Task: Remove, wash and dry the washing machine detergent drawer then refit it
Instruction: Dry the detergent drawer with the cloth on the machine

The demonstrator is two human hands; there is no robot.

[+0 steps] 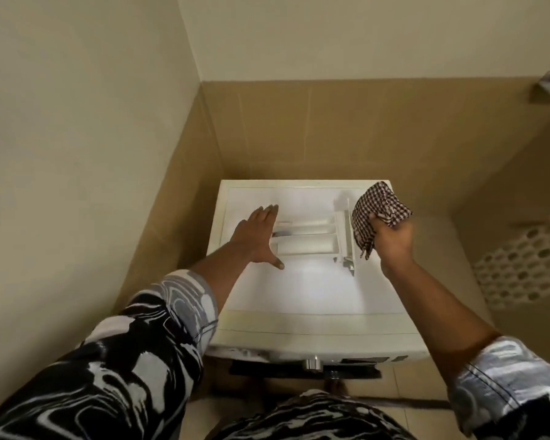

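Observation:
The white detergent drawer [311,238] lies flat on top of the white washing machine [315,293], its compartments facing up and its front panel to the right. My left hand [256,238] hovers over the drawer's left end, fingers spread, holding nothing. My right hand [392,238] is just right of the drawer, shut on a brown-and-white checked cloth [375,214] that hangs beside the drawer's front panel.
The machine stands in a corner with beige walls close on the left and behind. A white perforated basket [527,265] stands on the right. A chrome knob [313,365] and the dark open drawer slot show on the machine's front edge.

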